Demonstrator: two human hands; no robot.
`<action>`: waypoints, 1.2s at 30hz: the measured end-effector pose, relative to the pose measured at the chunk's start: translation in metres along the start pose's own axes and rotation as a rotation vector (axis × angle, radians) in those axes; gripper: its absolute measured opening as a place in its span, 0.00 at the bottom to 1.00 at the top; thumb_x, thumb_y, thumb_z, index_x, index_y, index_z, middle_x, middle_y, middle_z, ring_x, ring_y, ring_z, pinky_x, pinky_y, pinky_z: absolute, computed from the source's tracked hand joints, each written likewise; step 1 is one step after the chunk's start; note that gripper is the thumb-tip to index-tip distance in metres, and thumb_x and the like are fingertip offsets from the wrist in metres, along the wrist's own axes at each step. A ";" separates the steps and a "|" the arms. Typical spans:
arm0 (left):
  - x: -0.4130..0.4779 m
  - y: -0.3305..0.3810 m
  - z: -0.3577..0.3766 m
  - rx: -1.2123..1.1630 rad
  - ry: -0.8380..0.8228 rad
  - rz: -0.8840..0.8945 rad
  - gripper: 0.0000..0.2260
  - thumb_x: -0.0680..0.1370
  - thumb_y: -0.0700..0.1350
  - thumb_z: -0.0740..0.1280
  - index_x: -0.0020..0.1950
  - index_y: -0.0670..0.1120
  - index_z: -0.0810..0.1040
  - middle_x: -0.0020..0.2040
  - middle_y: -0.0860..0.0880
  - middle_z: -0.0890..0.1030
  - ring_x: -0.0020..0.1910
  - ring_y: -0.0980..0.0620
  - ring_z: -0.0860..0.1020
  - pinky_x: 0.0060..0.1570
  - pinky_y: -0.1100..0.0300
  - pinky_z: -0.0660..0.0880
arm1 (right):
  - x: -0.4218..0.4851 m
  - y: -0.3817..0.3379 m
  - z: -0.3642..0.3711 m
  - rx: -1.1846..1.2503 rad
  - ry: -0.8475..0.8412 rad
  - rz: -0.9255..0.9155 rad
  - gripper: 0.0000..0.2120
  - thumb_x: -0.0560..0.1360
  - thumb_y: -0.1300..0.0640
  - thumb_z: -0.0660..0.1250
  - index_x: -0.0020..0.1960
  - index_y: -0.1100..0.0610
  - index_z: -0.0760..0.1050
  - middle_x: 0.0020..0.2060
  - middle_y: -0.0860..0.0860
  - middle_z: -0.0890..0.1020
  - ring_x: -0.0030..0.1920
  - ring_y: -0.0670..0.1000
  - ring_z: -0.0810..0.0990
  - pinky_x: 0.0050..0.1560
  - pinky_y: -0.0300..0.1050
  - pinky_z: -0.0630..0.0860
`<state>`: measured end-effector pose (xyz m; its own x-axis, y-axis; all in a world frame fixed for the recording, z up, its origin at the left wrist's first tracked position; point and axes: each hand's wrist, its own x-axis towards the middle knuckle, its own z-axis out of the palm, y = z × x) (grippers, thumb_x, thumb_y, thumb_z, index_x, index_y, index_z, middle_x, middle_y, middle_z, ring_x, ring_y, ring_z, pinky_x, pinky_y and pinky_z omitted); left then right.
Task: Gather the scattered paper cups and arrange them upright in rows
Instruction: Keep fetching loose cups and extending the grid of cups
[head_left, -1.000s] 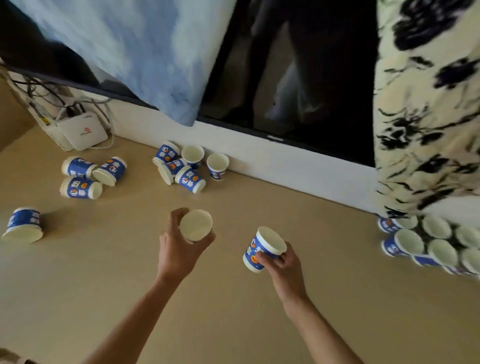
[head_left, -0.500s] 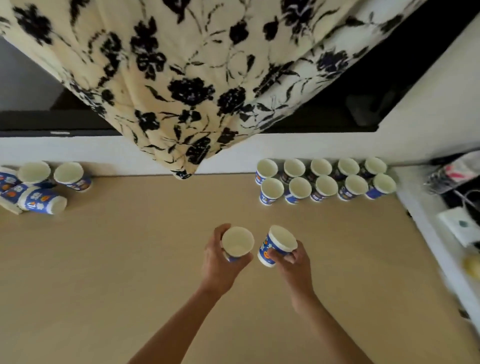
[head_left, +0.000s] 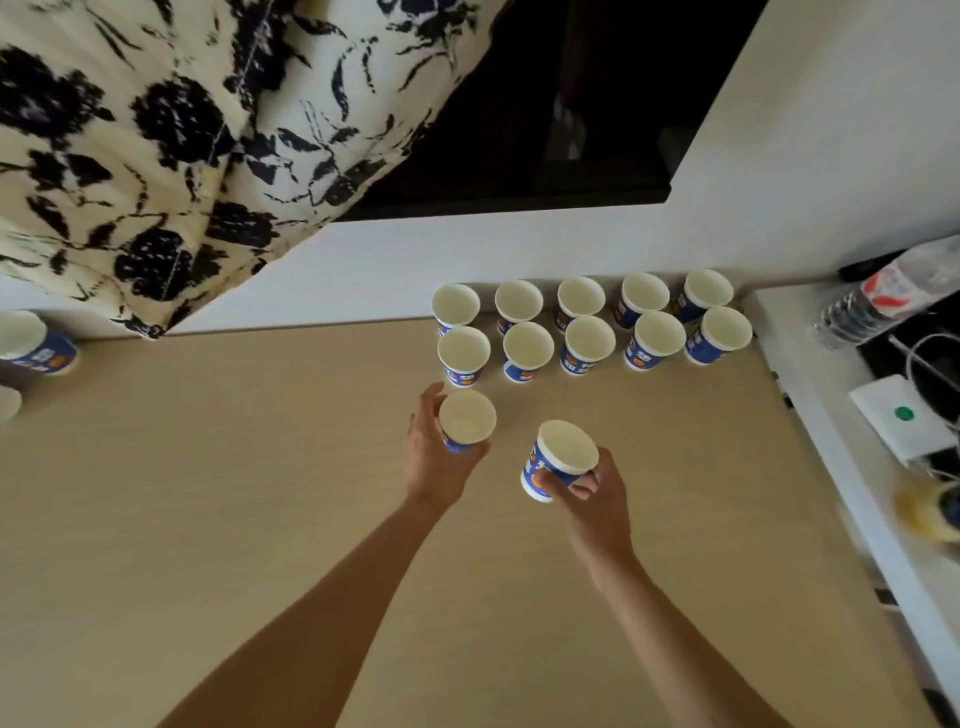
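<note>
Each hand holds a blue-and-white paper cup above the tan table. My left hand grips one paper cup upright, just in front of the left end of the cup rows. My right hand holds a second paper cup by its base, tilted slightly to the left. Two rows of upright cups stand against the white wall, several per row. More loose cups lie at the far left edge.
A floral curtain hangs over the back left. To the right runs a white ledge with a plastic bottle, a white box with a green dot, cables and a yellow object.
The view has swung right from the scattered cups to the rows. Both hands, still holding their cups, have come closer to the rows; the left cup is now just before the front row.
</note>
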<state>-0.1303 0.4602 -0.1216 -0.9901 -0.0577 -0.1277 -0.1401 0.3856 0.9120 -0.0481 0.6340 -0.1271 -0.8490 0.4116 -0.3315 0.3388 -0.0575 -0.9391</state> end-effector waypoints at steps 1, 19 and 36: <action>0.002 -0.001 0.004 -0.001 0.006 -0.013 0.37 0.64 0.38 0.79 0.69 0.50 0.66 0.60 0.50 0.77 0.57 0.44 0.77 0.59 0.44 0.74 | 0.004 0.001 -0.002 -0.016 -0.009 -0.008 0.27 0.62 0.50 0.79 0.59 0.51 0.76 0.52 0.48 0.85 0.54 0.51 0.85 0.51 0.42 0.81; 0.019 -0.014 0.022 0.059 0.076 0.008 0.36 0.66 0.40 0.79 0.69 0.46 0.65 0.57 0.52 0.77 0.53 0.54 0.75 0.49 0.58 0.77 | 0.068 0.005 0.018 -0.190 -0.105 -0.137 0.27 0.67 0.63 0.79 0.62 0.52 0.74 0.55 0.47 0.83 0.56 0.50 0.82 0.61 0.50 0.79; 0.025 -0.017 0.024 0.084 0.096 0.011 0.36 0.66 0.44 0.79 0.69 0.50 0.65 0.59 0.56 0.75 0.56 0.52 0.76 0.49 0.60 0.77 | 0.074 0.004 0.020 -0.196 -0.079 -0.137 0.28 0.66 0.64 0.80 0.61 0.50 0.73 0.53 0.44 0.82 0.54 0.45 0.82 0.60 0.46 0.80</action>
<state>-0.1531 0.4745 -0.1503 -0.9874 -0.1390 -0.0761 -0.1326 0.4618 0.8770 -0.1181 0.6458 -0.1576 -0.9189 0.3307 -0.2153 0.2839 0.1750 -0.9428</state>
